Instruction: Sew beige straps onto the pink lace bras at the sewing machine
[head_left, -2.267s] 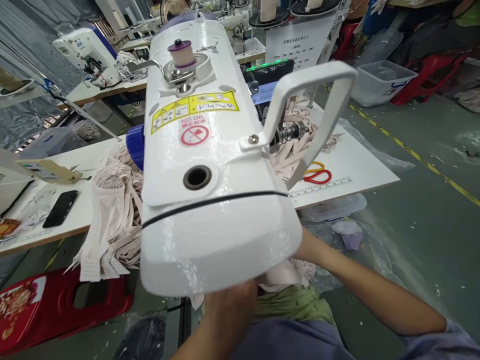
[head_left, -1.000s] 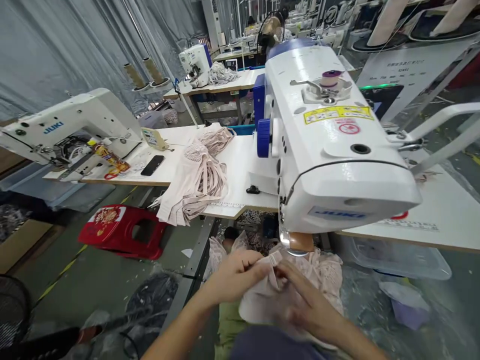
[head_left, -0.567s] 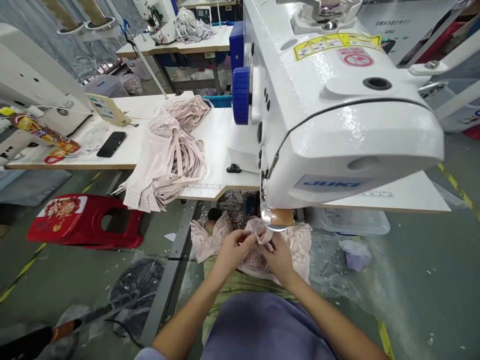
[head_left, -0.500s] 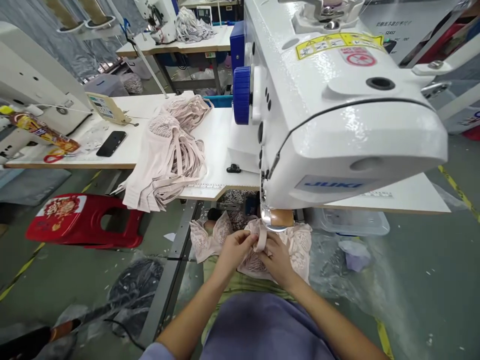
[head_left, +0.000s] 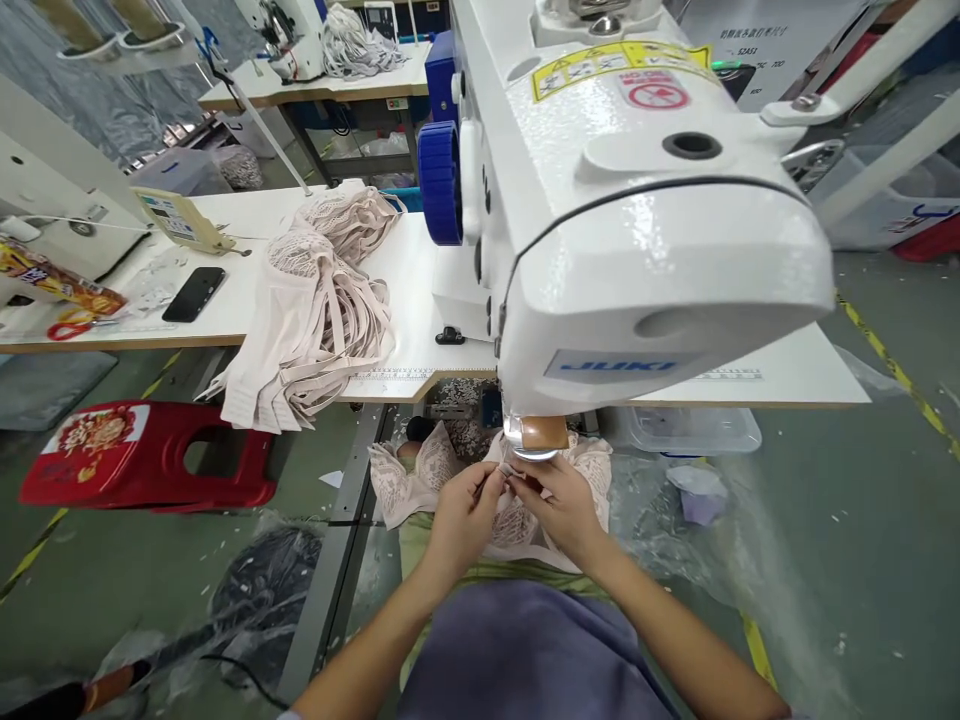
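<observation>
A pale pink lace bra (head_left: 420, 470) lies across my lap beneath the head of a white sewing machine (head_left: 660, 300). My left hand (head_left: 466, 505) pinches the bra's strap (head_left: 510, 468) between thumb and fingers. Close beside it, my right hand (head_left: 561, 505) pinches the same strap from the other side, so the fingertips nearly meet. Both hands are just below the machine's needle area, which the machine head and a metal-and-tan guard (head_left: 536, 435) partly hide. Lace cups spread out on either side of the hands.
A heap of pink bras (head_left: 315, 310) hangs over the table edge at left. Beyond it lie a phone (head_left: 193, 294), red-handled scissors (head_left: 71, 325) and a bottle (head_left: 56, 280). A red stool (head_left: 150, 455) stands left; a clear plastic bin (head_left: 694, 430) sits under the table's right side.
Both hands have moved up closer to the needle area. The strap loop that stood up between them is now gathered at the fingertips. The view has shifted slightly right.
</observation>
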